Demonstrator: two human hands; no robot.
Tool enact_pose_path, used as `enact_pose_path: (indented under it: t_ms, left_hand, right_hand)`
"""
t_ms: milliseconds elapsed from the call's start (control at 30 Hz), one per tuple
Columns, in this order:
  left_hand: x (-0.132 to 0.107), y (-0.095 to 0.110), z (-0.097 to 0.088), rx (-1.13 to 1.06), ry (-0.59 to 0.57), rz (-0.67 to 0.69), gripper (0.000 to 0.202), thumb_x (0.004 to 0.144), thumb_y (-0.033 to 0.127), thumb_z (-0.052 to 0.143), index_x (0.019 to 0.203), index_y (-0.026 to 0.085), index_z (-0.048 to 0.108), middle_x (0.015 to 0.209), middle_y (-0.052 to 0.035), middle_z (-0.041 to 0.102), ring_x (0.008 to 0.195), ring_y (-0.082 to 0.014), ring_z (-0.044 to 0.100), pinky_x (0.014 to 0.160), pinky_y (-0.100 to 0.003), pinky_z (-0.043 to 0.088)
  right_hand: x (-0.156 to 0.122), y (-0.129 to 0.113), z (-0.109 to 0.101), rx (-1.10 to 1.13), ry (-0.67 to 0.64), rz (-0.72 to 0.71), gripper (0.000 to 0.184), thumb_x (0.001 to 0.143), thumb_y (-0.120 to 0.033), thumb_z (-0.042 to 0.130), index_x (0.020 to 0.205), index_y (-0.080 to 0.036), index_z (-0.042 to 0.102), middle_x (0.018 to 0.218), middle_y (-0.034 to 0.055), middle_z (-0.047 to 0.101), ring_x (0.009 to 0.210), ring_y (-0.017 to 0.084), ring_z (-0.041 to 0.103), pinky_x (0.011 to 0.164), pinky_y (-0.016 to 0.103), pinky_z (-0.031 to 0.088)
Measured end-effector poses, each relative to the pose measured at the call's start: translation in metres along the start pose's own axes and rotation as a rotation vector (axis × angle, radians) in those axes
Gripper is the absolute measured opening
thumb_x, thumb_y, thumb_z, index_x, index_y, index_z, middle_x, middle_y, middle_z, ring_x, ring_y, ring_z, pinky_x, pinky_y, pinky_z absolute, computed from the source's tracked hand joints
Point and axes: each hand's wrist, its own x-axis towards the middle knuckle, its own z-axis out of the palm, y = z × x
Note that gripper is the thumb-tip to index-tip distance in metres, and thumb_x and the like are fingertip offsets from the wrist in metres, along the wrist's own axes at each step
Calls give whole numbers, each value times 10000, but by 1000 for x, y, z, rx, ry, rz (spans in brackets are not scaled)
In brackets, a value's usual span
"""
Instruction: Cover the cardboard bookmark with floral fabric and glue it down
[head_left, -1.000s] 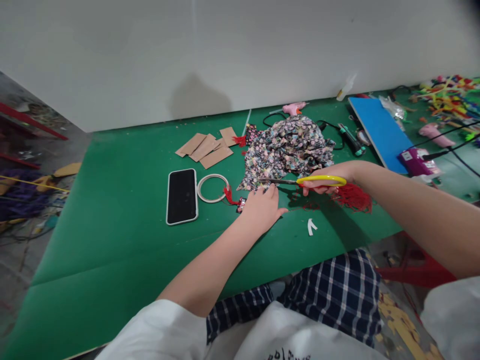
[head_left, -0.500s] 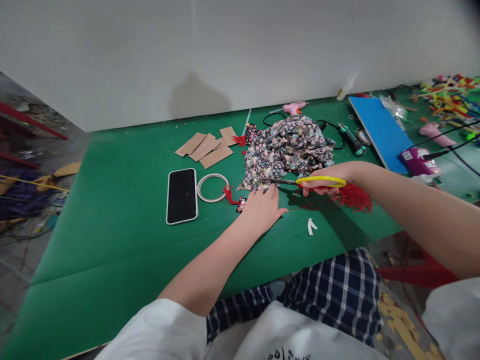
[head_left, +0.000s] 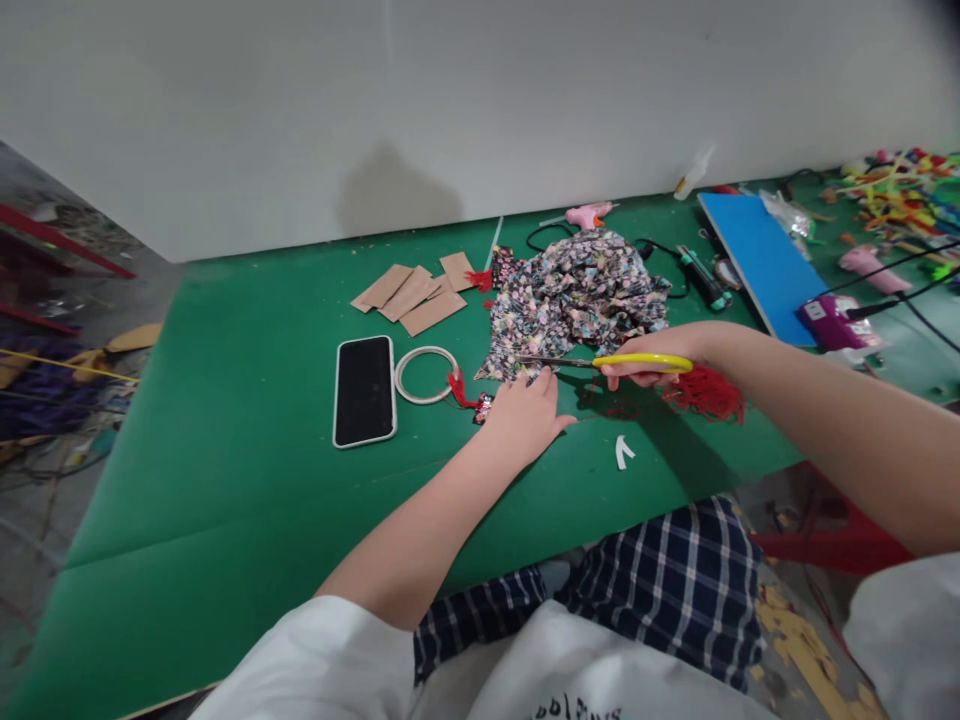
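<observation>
Floral fabric (head_left: 577,295) bunched mid-counter, far of both hands. Left hand (head_left: 525,415) flat, fingers together, pins near fabric edge. Right hand (head_left: 645,368) grips yellow scissors (head_left: 626,362), blades at edge. Keep fabric taut; short snips, clear of left fingertips.

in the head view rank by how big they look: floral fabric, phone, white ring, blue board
1. floral fabric
2. blue board, though it lies farther off, so it is unsure against the fabric
3. phone
4. white ring
</observation>
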Motion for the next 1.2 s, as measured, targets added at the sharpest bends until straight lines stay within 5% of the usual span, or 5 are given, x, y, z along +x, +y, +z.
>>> enact_pose_path:
  t_ms: [800, 1200]
  left_hand:
    - [-1, 0, -1, -11, -16, 5, 655, 899, 509, 392, 1366, 50, 373, 1448, -122, 364, 1245, -337, 424, 1001, -421, 405]
    - [-1, 1, -3, -17, -12, 9, 651, 898, 504, 400, 1361, 46, 379, 1437, -120, 384, 1232, -321, 436, 984, -412, 424]
  right_hand:
    - [6, 2, -4, 33, -44, 12, 584, 717, -724, 468, 923, -184, 555, 515, -49, 307, 442, 82, 286, 420, 231, 259]
    - [-4, -9, -4, -69, -77, -12, 542, 844, -623, 370, 969, -121, 533, 459, -74, 293, 401, 70, 279, 426, 236, 261]
